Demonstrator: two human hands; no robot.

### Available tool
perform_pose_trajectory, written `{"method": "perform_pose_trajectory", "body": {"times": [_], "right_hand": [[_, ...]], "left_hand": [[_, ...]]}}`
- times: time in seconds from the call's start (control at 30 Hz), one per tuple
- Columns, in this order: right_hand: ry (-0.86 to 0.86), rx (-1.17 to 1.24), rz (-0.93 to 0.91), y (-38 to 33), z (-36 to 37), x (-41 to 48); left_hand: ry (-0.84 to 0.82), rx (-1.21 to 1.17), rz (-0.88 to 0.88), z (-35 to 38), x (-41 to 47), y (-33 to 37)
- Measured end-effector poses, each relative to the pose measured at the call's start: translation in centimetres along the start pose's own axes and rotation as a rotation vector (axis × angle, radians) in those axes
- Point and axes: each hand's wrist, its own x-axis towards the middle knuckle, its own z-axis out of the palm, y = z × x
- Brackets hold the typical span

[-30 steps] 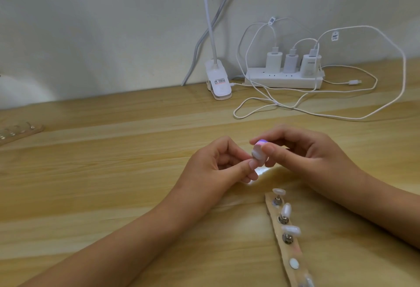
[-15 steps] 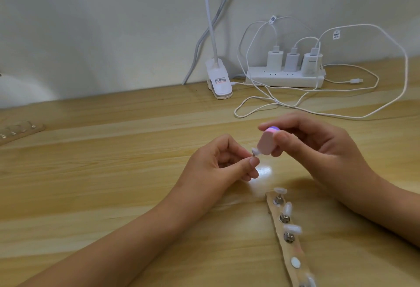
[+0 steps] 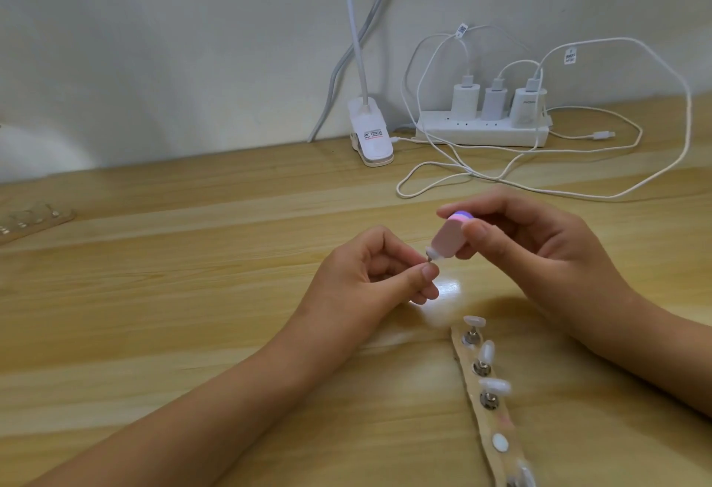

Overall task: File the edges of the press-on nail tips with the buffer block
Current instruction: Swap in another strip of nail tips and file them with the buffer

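Observation:
My left hand (image 3: 370,274) pinches a small white nail tip (image 3: 547,254) on a metal stand, held up above the wooden table. My right hand (image 3: 539,251) grips a pink buffer block (image 3: 563,238) between thumb and fingers, and the block's lower end touches the nail tip. Below the hands, a tan holder strip (image 3: 497,425) lies on the table with several more white nail tips (image 3: 486,351) mounted on metal stands.
A white power strip (image 3: 481,132) with three chargers and looping white cables (image 3: 435,174) sits at the back by the wall. A white lamp clip (image 3: 370,136) stands to its left. Another holder strip (image 3: 31,220) lies at the far left edge.
My right hand has lifted and turned the buffer block, which now shows its pink face tilted against the nail tip. My left hand has stayed almost still.

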Motion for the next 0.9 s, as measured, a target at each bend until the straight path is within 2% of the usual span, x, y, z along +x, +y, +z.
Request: {"method": "perform_pose_trajectory", "body": {"times": [0.3,0.6,0.9], "right_hand": [[-0.063,-0.042,0.079,0.11,0.03,0.05],[-0.027,-0.055,0.005,0.19,0.03,-0.01],[-0.102,-0.02,0.107,0.36,0.02,0.2]], "left_hand": [[-0.011,0.043,0.012,-0.04,-0.02,-0.12],[-0.003,0.035,0.008,0.06,-0.12,0.13],[-0.005,0.033,0.014,0.11,-0.03,0.04]]}}
